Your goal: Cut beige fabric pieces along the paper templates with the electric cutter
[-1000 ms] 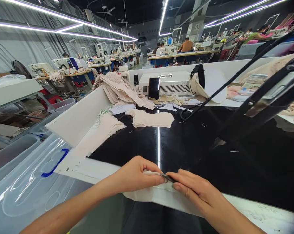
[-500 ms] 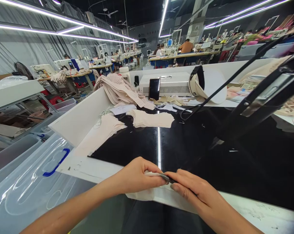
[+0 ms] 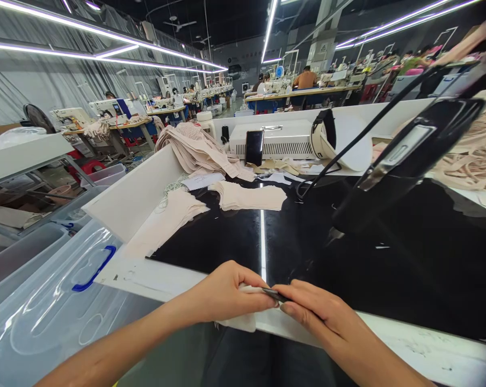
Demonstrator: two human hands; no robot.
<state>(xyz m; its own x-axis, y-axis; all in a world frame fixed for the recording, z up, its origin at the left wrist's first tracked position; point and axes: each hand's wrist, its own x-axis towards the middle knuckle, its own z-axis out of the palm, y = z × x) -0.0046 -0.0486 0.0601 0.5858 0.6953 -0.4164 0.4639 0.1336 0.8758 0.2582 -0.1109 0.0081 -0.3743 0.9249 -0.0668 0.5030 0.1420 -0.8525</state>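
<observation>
My left hand [image 3: 230,293] is closed, pinching a folded piece of cream fabric [image 3: 251,289] between thumb and fingers. Below it, part of this fabric [image 3: 243,322] hangs at the table's front edge. My right hand [image 3: 319,312] is closed around small dark snips [image 3: 275,295]. Their pointed blade meets the fabric at my left fingertips, and most of the handle is hidden in my palm. Two stacks of cream cut pieces lie beyond my hands: one stack [image 3: 253,196] on the black table top [image 3: 307,252], the other [image 3: 170,217] at its left edge.
A blurred black device [image 3: 404,166] with a silver plate and a cable leans over the table's right side. At the back stand a white vented box [image 3: 283,140], a phone [image 3: 254,148] and piled beige fabric [image 3: 198,145]. Clear plastic bins [image 3: 57,306] sit left.
The black device at the right has swung left and lower, with its tip closer to the table's middle. Both my hands keep nearly the same place and grip.
</observation>
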